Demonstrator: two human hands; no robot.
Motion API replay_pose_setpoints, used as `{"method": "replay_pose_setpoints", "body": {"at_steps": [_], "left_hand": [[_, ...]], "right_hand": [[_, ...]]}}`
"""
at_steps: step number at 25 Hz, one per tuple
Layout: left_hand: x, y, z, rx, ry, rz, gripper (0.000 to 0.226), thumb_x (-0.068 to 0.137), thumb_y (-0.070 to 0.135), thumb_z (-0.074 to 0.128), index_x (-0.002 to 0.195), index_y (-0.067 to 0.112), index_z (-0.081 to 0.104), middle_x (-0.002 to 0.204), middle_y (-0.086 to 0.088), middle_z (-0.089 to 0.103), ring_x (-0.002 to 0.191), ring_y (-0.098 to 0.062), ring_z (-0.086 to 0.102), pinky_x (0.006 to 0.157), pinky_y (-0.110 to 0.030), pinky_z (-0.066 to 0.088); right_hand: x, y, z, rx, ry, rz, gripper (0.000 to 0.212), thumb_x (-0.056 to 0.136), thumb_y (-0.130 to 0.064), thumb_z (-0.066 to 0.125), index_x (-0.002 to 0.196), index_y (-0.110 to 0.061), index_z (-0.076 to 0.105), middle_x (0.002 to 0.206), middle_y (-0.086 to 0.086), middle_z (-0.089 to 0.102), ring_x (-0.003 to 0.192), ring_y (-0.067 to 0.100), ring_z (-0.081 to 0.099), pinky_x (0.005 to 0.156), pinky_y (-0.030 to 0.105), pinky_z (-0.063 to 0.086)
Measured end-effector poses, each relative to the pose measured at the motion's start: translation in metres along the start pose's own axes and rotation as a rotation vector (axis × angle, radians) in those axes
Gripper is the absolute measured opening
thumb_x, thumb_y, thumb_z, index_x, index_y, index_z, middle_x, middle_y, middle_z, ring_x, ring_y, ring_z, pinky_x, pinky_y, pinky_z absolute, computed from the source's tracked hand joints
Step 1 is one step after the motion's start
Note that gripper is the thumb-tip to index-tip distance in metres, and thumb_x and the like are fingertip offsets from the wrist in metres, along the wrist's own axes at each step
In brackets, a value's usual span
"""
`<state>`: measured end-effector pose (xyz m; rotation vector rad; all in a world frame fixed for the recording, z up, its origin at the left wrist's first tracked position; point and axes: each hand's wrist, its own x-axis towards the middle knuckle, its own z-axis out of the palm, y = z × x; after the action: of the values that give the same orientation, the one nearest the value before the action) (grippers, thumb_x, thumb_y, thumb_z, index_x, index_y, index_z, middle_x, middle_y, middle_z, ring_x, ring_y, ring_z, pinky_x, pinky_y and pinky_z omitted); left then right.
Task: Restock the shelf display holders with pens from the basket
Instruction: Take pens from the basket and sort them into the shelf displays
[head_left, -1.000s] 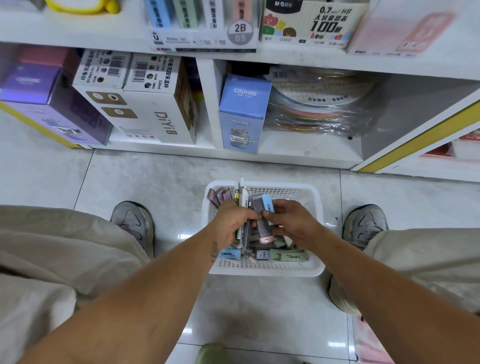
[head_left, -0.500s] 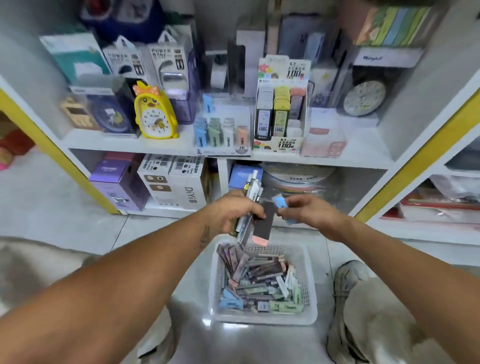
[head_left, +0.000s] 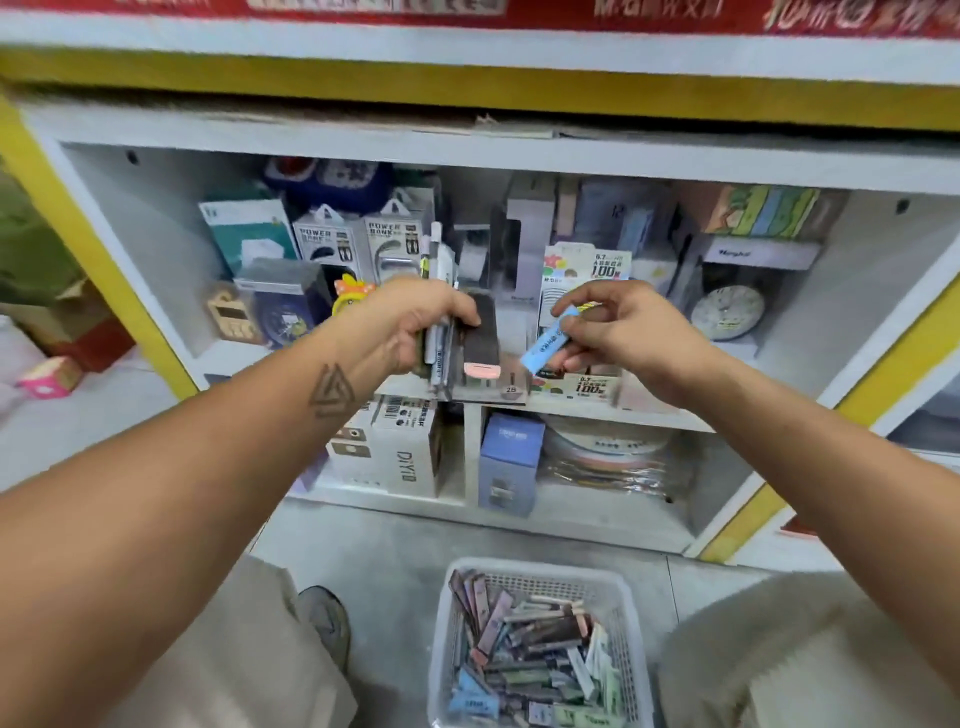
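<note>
Delivery step: the left hand (head_left: 415, 325) grips a bundle of pens (head_left: 457, 343), the right hand (head_left: 618, 332) pinches one blue case (head_left: 549, 347) (holder slot undetermined); next, slotting it calls for careful alignment.

The grey floor (head_left: 374, 561) carries a white basket (head_left: 618, 587), and the white shelf (head_left: 587, 410) carries boxes (head_left: 400, 452).

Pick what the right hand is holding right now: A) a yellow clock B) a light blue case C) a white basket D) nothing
B: the right hand pinches a light blue case in front of the shelf, while the left hand grips a bundle of pens and cases; the white basket sits on the floor below.
</note>
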<state>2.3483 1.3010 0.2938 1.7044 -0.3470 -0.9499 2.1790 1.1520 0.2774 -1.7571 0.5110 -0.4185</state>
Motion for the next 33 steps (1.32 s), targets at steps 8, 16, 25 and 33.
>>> {"method": "replay_pose_setpoints", "body": {"at_steps": [8,16,25,33], "left_hand": [[0.037,0.002,-0.043,-0.187,0.168,0.025,0.037,0.081,-0.008,0.063,0.117,-0.002,0.059,0.085,-0.02,0.069,0.05,-0.029,0.069,0.045,-0.04,0.054],[0.066,0.005,-0.076,-0.237,0.224,-0.004,0.025,0.082,-0.005,0.06,0.106,0.002,0.064,0.098,-0.017,0.072,0.058,-0.029,0.07,0.057,-0.041,0.055],[0.063,-0.003,-0.082,-0.199,0.27,0.0,0.023,0.078,-0.005,0.066,0.1,0.002,0.064,0.091,-0.017,0.065,0.051,-0.027,0.067,0.065,-0.046,0.058],[0.057,0.002,-0.073,-0.262,0.157,-0.025,0.04,0.084,-0.003,0.062,0.124,-0.005,0.059,0.101,-0.022,0.065,0.076,-0.034,0.07,0.057,-0.049,0.06]], "right_hand": [[0.069,0.002,0.028,-0.083,0.103,-0.115,0.01,0.093,-0.004,0.068,0.093,-0.012,0.074,0.088,0.012,0.073,0.066,0.02,0.073,0.066,0.026,0.062],[0.123,0.027,0.071,-0.648,0.149,-0.34,0.017,0.091,-0.008,0.071,0.105,-0.018,0.068,0.086,-0.004,0.066,0.078,0.013,0.068,0.077,0.034,0.06],[0.133,0.037,0.099,-0.905,-0.048,-0.352,0.011,0.091,-0.014,0.071,0.095,-0.024,0.075,0.09,-0.007,0.073,0.087,0.016,0.068,0.081,0.035,0.057],[0.12,0.018,0.099,-0.524,-0.135,-0.452,0.049,0.09,0.004,0.062,0.132,-0.021,0.062,0.121,-0.005,0.061,0.099,0.001,0.058,0.081,0.017,0.047]]}}
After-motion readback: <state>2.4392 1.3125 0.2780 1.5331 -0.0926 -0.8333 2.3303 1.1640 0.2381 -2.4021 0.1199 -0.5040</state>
